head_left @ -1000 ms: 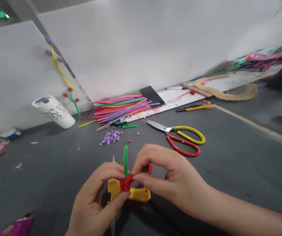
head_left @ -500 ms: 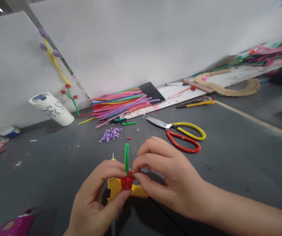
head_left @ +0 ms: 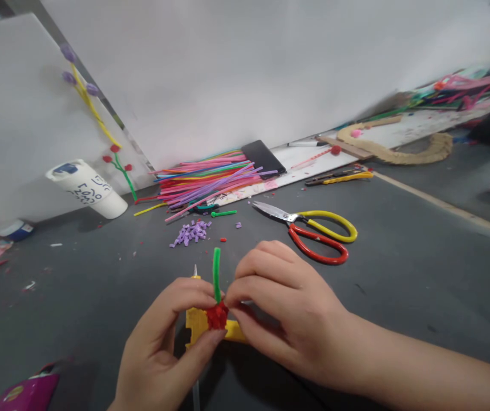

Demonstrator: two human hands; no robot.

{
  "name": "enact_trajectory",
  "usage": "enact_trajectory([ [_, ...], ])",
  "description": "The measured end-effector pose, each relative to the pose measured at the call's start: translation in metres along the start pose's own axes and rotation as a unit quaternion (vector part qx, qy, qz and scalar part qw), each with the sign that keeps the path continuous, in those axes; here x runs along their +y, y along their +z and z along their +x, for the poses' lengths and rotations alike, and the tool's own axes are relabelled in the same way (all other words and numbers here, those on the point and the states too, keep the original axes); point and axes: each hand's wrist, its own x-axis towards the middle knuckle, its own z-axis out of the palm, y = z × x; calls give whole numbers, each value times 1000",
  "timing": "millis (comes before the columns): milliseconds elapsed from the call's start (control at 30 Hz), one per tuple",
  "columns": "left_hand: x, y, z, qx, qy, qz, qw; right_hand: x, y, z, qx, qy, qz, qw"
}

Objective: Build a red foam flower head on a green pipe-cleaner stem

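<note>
Between the thumb and fingers of my left hand is a red fuzzy ball, built from short pipe-cleaner bits, with a green pipe-cleaner stem standing up from it. My right hand is closed in a pinch at the ball's right edge; whatever lies between its fingertips is hidden. A yellow glue gun lies just behind and below the ball, partly covered by my hands. Beyond them are a pile of purple pipe-cleaner bits and scissors with one red and one yellow handle.
A bundle of coloured pipe cleaners lies near the white board, beside a black flat case. A white cup leans at left. Yellow-handled cutter and a curved tan form lie to the right; a purple packet sits front left.
My right fingertips stay at the ball's edge, now pressed closer against its upper right side. The ball and stem have shifted slightly left in view, with the stem tilting a little.
</note>
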Motion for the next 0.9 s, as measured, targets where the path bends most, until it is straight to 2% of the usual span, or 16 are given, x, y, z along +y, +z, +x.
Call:
enact_trajectory([
  [233,1,0,-1,13,-28,-15,999,-1,-1,1,-26,-5,-23,999],
  [667,6,5,2,46,-60,-39,996,0,1,0,-28,-3,-13,1000],
  [767,5,4,5,72,-113,-89,987,2,0,1,-1,43,28,999],
  [900,4,3,10,79,-235,-166,954,5,-1,3,16,142,120,982],
])
